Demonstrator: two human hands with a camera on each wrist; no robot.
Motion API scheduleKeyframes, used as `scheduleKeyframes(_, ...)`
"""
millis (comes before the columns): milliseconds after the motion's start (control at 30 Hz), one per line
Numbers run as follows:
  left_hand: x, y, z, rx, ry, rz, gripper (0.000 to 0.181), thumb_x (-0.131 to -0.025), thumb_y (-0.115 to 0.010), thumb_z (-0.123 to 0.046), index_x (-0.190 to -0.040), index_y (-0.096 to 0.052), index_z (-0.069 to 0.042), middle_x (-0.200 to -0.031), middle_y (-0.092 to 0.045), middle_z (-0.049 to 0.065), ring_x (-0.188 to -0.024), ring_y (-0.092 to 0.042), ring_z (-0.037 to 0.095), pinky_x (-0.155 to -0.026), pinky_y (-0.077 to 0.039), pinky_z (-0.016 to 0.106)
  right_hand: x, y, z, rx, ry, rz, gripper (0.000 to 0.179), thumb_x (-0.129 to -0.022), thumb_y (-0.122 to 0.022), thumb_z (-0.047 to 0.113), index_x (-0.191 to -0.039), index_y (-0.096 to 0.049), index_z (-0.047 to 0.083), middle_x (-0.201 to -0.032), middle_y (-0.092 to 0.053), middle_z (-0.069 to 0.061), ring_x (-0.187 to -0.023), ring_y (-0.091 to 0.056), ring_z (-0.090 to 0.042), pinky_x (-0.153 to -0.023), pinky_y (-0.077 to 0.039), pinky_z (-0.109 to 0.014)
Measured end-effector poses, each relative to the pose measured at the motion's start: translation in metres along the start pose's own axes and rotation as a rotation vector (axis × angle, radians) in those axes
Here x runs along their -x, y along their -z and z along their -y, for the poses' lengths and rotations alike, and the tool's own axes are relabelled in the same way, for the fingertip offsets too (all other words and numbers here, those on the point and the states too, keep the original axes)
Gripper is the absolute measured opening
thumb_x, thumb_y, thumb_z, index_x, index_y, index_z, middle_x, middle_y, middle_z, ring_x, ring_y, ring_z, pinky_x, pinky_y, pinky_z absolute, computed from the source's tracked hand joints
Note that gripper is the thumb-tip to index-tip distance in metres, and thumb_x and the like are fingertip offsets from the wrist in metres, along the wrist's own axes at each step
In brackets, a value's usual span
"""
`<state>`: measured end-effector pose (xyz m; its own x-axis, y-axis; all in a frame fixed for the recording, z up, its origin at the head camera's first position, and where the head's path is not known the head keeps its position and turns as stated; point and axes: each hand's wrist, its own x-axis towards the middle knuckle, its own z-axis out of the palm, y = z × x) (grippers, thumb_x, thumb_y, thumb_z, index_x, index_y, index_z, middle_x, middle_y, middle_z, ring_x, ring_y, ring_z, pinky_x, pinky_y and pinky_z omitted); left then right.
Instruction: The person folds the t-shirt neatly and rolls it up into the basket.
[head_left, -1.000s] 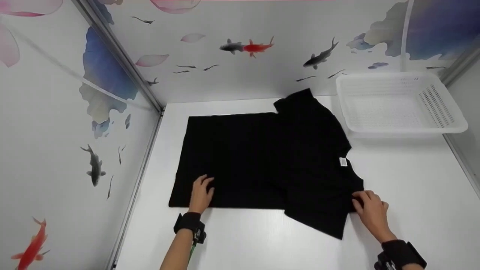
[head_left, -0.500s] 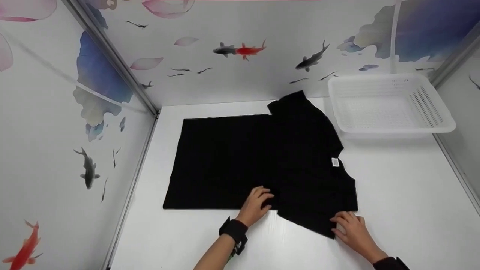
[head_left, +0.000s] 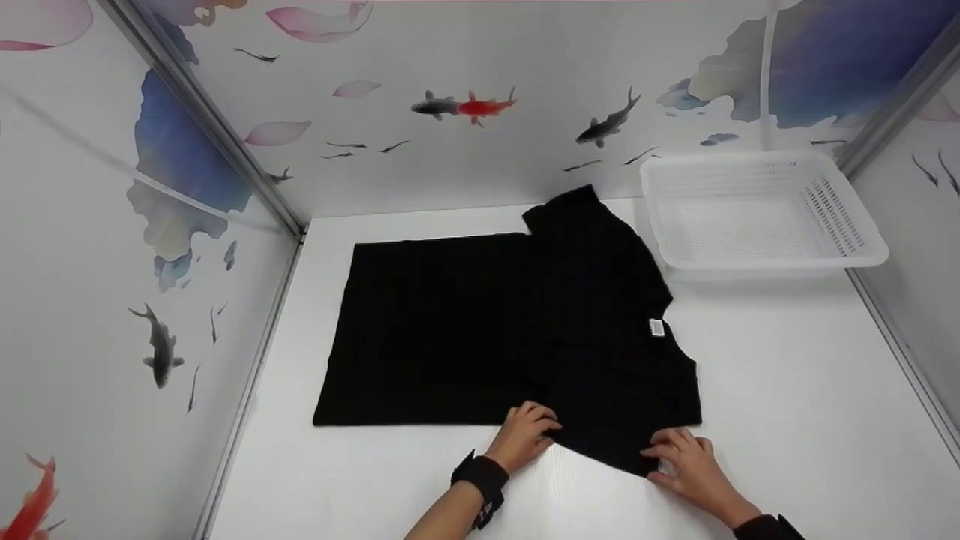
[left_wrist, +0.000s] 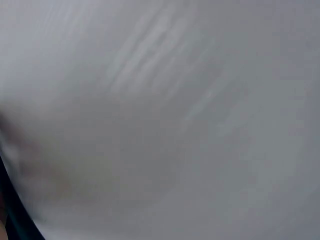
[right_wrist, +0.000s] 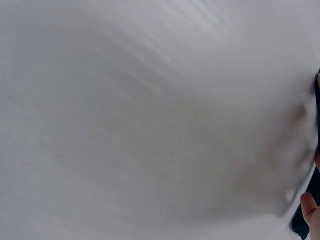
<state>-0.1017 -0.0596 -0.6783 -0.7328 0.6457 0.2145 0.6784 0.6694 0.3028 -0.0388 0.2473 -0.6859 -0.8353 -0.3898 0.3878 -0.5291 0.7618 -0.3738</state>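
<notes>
A black T-shirt [head_left: 450, 330] lies flat on the white table in the head view, its hem to the left and its neck, with a white label [head_left: 656, 328], to the right. My left hand [head_left: 523, 435] pinches the near edge where the near sleeve meets the body, fingers bent. At that sleeve's outer end my right hand [head_left: 694, 469] grips the corner, thumb at the cuff edge. The left wrist view has only a dark strip of the shirt [left_wrist: 17, 215] at its lower left. A thumb [right_wrist: 308, 207] shows beside the black fabric [right_wrist: 300, 225] in the right wrist view.
A white perforated plastic basket [head_left: 765, 259] stands at the back right, close beyond the far sleeve. Walls printed with fish and petals enclose the table [head_left: 780, 360] at the left, back and right.
My left hand has moved right from near the hem to the near sleeve's base. My right hand has gone from the shoulder edge to the sleeve's outer corner. The head view has shifted slightly.
</notes>
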Motion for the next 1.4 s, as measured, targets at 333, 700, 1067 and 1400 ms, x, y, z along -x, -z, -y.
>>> scheduleKeyframes(333, -0.013, 0.005, 0.001, 0.080, 0.025, -0.077, 0.004, -0.087, -0.073, -0.018, -0.089, -0.076, -0.015, -0.095, -0.068, -0.005, -0.088, -0.058, 0.011, -0.074, -0.042, 0.019, -0.025, 0.010, -0.001, -0.001, 0.022, -0.036, 0.023, -0.063, -0.085, 0.007, -0.076, -0.069, 0.018, -0.079, -0.061, 0.007, -0.076, -0.052, -0.013, -0.067, -0.033, -0.035)
scheduleKeyframes(700, -0.065, 0.037, 0.014, 0.269, 0.155, -0.263, 0.006, -0.090, -0.069, -0.008, -0.093, -0.074, -0.006, -0.088, -0.066, 0.002, -0.077, -0.066, 0.009, -0.067, -0.050, 0.011, -0.102, 0.040, -0.023, 0.000, 0.050, -0.239, 0.028, -0.062, -0.083, -0.007, -0.081, -0.068, 0.007, -0.081, -0.061, -0.002, -0.074, -0.055, -0.021, -0.064, -0.032, -0.035)
scheduleKeyframes(1067, -0.112, 0.044, 0.027, 0.327, 0.386, -0.292, 0.009, -0.089, -0.070, -0.005, -0.095, -0.076, -0.003, -0.088, -0.068, 0.006, -0.077, -0.067, 0.014, -0.066, -0.051, 0.015, -0.162, 0.029, -0.043, 0.058, -0.160, -0.316, 0.016, -0.073, -0.078, -0.006, -0.084, -0.070, 0.001, -0.075, -0.057, -0.012, -0.067, -0.051, -0.033, -0.059, -0.032, -0.043)
scheduleKeyframes(1400, -0.124, 0.029, 0.033, 0.511, 0.630, -0.221, 0.023, -0.091, -0.067, -0.002, -0.113, -0.070, 0.003, -0.114, -0.067, 0.019, -0.081, -0.069, 0.019, -0.068, -0.055, 0.024, -0.184, 0.013, -0.051, -0.044, -0.411, -0.114, 0.012, -0.088, -0.067, 0.001, -0.098, -0.068, -0.005, -0.082, -0.069, -0.021, -0.073, -0.059, -0.041, -0.068, -0.038, -0.051)
